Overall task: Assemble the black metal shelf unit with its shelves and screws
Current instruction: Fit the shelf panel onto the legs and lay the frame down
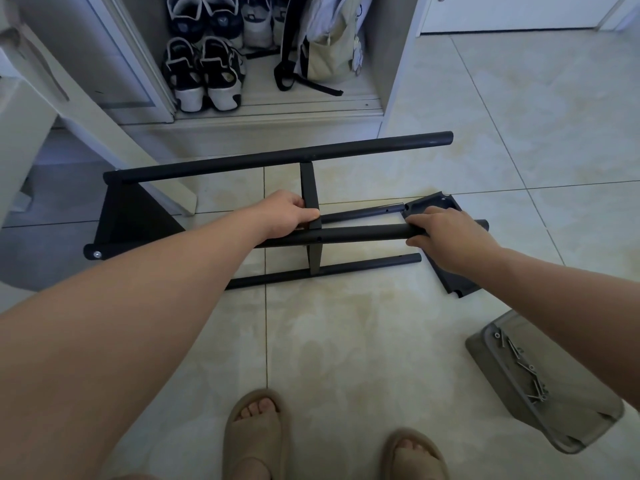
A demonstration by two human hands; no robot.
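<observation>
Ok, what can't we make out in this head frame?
All head view:
- Loose shelf on the floor: mostly covered by the right hand gripping the near pole, and its forearm.
- Screws in the grey tray: too small to count.
- Left hand gripping the middle shelf: fingertips hidden behind it.
- End shelf: partly behind the left forearm.

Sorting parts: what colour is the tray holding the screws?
The tray is grey, clearest in the head view.
</observation>
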